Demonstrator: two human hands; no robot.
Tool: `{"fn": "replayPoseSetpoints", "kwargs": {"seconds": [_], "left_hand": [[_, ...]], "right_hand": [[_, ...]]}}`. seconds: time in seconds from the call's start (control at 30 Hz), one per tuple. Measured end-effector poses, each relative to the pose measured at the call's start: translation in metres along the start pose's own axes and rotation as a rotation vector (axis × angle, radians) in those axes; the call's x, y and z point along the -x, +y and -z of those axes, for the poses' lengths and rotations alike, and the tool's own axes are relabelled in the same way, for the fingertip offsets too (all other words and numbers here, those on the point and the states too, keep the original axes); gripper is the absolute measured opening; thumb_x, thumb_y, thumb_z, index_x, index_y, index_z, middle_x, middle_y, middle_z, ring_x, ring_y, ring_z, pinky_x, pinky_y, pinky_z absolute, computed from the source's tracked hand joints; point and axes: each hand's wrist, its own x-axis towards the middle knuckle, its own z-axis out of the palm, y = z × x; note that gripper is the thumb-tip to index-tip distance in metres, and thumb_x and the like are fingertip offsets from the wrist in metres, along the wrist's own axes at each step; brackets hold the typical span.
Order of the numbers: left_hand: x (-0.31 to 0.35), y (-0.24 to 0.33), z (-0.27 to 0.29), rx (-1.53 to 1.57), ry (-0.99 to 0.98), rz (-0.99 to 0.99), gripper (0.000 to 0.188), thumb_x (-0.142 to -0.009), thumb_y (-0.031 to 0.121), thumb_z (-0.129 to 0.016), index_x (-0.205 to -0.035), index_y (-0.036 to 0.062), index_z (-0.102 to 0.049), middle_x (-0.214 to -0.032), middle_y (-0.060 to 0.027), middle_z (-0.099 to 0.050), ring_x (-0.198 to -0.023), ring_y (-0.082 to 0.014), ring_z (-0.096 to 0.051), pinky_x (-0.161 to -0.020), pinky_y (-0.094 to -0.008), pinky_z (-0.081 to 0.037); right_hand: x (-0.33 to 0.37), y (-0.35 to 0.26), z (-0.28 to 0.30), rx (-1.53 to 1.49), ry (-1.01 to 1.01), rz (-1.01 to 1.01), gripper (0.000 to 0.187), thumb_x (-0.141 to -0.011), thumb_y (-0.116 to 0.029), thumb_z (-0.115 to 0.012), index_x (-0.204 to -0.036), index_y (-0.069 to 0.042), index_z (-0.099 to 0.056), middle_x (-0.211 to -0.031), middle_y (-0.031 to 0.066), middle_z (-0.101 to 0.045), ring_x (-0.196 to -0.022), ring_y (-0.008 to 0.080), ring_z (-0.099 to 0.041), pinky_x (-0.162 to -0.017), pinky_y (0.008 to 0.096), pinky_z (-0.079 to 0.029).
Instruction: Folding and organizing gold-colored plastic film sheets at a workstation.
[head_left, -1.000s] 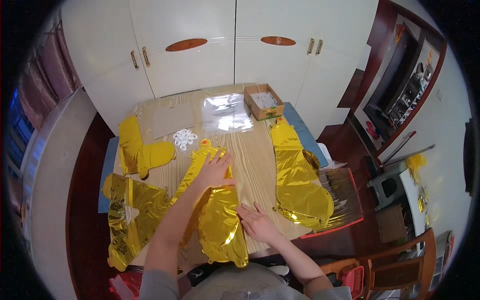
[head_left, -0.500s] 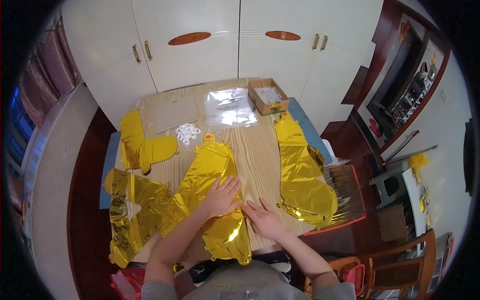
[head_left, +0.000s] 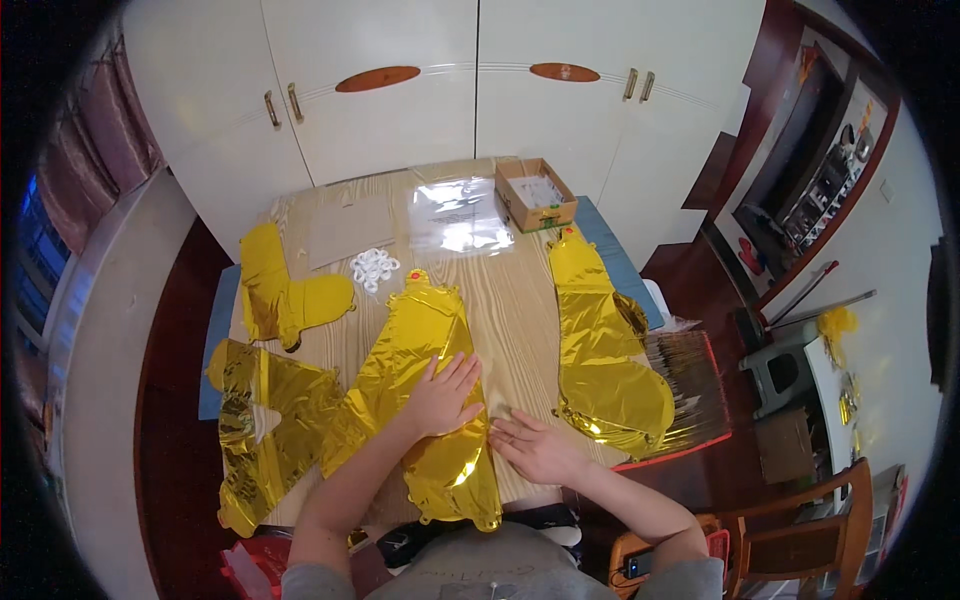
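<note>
The wood-grain table (head_left: pixel 520 330) bore a central gold foil piece (head_left: pixel 410 340) by its near edge, long axis running away from the body. Left hand (head_left: pixel 443 398) rested palm-down on the foil, fingers extended, thumb apart, pinching nothing; of the two, it was nearer the foil's middle. Right hand (head_left: pixel 535 447), fingers loosely spread, lay at the foil's right edge; contact could not be told. Cardboard box (head_left: pixel 508 215), far right, held white contents (head_left: pixel 537 190), too small to identify.

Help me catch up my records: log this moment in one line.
left hand: flat on middle gold foil piece | right hand: beside its right edge | white rings: piled farther off
</note>
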Motion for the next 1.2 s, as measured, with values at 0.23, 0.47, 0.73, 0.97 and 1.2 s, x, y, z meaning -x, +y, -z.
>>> {"fn": "replayPoseSetpoints", "kwargs": {"seconds": [0.23, 0.47, 0.73, 0.97, 1.2], "left_hand": [[0.002, -0.001, -0.003, -0.013, -0.001, 0.010, 0.073, -0.094, 0.053, -0.044, -0.146, 0.0037, -0.033, -0.153, -0.0129, -0.033, -0.141, -0.0295, -0.031, -0.114, -0.0556, -0.019], [0.037, 0.002, 0.044, 0.196, 0.025, 0.099, 0.071, -0.093, 0.045, -0.052, -0.143, -0.0019, -0.034, -0.148, -0.0231, -0.035, -0.140, -0.0394, -0.028, -0.114, -0.0543, -0.021], [0.137, 0.019, 0.065, 0.320, -0.006, 0.410, 0.073, -0.088, 0.041, -0.063, -0.140, -0.0031, -0.038, -0.144, -0.0271, -0.035, -0.135, -0.0446, -0.032, -0.112, -0.0505, -0.028], [0.152, 0.086, 0.076, 0.101, -0.114, 0.230, 0.078, -0.078, 0.048, -0.070, -0.134, 0.0013, -0.044, -0.140, -0.0246, -0.037, -0.132, -0.0482, -0.031, -0.107, -0.0607, -0.027], [0.166, 0.081, 0.055, 0.279, -0.004, 0.389, 0.075, -0.080, 0.047, -0.069, -0.134, 0.0017, -0.044, -0.140, -0.0248, -0.038, -0.133, -0.0471, -0.032, -0.108, -0.0601, -0.026]], "right_hand": [[-0.004, 0.002, 0.008, -0.094, -0.033, -0.009, 0.030, -0.081, -0.014, -0.057, -0.109, -0.002, -0.061, -0.113, 0.0130, -0.064, -0.118, 0.0252, -0.056, -0.112, 0.0420, -0.033], [-0.017, 0.013, -0.017, -0.434, 0.147, -0.350, 0.042, -0.079, -0.007, -0.062, -0.119, 0.001, -0.054, -0.126, 0.0201, -0.055, -0.118, 0.0366, -0.052, -0.108, 0.0442, -0.037], [-0.079, 0.062, -0.060, -0.368, 0.023, -0.403, 0.064, -0.093, -0.037, -0.051, -0.142, 0.001, -0.035, -0.147, 0.0252, -0.035, -0.136, 0.0415, -0.032, -0.114, 0.0484, -0.024], [-0.103, 0.063, -0.070, -0.093, -0.185, -0.315, 0.074, -0.094, -0.057, -0.041, -0.147, -0.007, -0.032, -0.153, 0.0202, -0.029, -0.143, 0.0374, -0.020, -0.117, 0.0497, -0.016], [-0.088, 0.067, -0.075, -0.047, -0.217, -0.273, 0.076, -0.094, -0.061, -0.036, -0.150, -0.011, -0.027, -0.154, 0.0162, -0.029, -0.144, 0.0355, -0.021, -0.118, 0.0494, -0.014]]}}
